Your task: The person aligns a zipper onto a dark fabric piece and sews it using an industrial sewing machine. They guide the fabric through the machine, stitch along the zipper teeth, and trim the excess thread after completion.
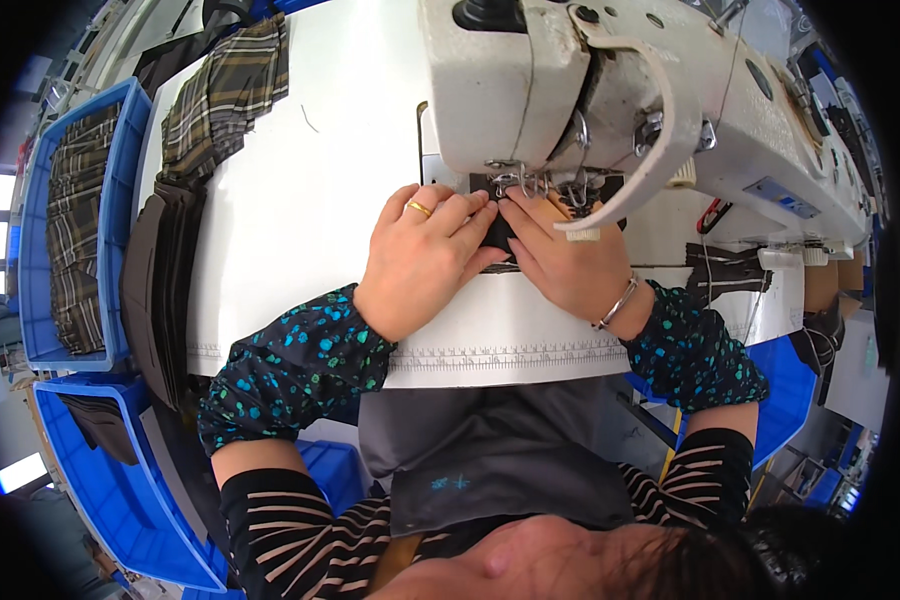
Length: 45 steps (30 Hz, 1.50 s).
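A small piece of dark fabric point(496, 236) lies under the needle area of the white sewing machine point(490, 110). My left hand point(422, 250), with a gold ring, grips its left side; the fingers are bent together and the thumb points right. From the other side my right hand point(573, 262), wearing a bracelet, holds the fabric, its fingertips close to the presser foot point(508, 184). Between the two hands only a narrow strip of fabric shows; the rest is hidden under the fingers.
Plaid fabric pieces point(232, 95) and a stack of dark pieces point(160, 285) lie along the table's left side. Blue bins point(122, 225) stand beyond that edge. Dark strips point(722, 268) and a red-handled tool point(713, 215) are at right. A ruler strip point(500, 357) runs along the front.
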Each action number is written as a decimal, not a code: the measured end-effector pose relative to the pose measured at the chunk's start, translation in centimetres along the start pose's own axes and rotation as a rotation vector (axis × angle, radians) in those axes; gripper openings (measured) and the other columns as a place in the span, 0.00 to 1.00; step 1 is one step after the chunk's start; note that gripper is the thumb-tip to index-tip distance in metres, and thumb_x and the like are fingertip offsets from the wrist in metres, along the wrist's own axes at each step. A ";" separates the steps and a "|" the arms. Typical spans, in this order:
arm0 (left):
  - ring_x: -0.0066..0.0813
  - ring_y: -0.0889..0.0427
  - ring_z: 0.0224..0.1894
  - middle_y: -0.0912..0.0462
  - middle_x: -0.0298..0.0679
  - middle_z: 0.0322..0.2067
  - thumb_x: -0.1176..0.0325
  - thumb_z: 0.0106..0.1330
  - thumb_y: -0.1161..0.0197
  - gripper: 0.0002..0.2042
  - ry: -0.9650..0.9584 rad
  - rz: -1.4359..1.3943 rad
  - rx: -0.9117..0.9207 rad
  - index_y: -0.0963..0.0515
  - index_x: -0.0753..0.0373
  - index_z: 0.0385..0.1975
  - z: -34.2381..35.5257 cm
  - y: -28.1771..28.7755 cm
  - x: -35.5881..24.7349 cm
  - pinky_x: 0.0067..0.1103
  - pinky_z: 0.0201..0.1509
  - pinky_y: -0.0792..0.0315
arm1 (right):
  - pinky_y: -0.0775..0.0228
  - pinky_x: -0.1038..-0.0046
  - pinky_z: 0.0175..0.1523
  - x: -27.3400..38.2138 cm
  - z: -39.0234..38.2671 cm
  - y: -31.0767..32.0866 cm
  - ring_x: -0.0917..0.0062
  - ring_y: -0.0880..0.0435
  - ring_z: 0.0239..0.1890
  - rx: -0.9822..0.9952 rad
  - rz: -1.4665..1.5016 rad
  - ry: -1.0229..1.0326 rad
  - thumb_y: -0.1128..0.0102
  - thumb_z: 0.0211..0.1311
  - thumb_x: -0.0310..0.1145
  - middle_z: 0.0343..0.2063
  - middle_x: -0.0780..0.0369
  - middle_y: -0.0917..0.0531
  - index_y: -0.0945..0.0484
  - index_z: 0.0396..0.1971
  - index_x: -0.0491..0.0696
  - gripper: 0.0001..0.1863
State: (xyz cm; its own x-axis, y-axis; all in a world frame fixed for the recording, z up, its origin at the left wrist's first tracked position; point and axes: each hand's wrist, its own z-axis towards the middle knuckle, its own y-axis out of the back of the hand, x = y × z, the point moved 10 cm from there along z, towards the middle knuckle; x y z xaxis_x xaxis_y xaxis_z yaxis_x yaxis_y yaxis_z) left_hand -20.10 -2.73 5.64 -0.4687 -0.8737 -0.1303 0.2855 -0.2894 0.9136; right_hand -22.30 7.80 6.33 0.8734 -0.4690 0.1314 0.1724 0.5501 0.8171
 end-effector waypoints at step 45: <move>0.35 0.20 0.57 0.15 0.32 0.54 0.57 0.67 0.30 0.18 0.020 0.079 -0.023 0.13 0.60 0.51 0.5 0.2 0.7 0.39 0.66 0.30 | 0.32 0.58 0.70 -4.6 0.2 0.2 0.63 0.16 0.49 0.131 -0.005 -0.211 0.31 0.55 0.37 0.38 0.55 0.12 0.13 0.40 0.40 0.17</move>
State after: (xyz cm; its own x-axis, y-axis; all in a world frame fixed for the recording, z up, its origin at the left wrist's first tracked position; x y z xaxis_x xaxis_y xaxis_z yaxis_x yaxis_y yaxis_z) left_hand -20.77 -3.16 5.90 -0.4275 -0.9016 -0.0661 0.3402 -0.2282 0.9123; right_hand -26.39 9.99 6.01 0.7558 -0.6128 0.2306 0.1039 0.4600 0.8818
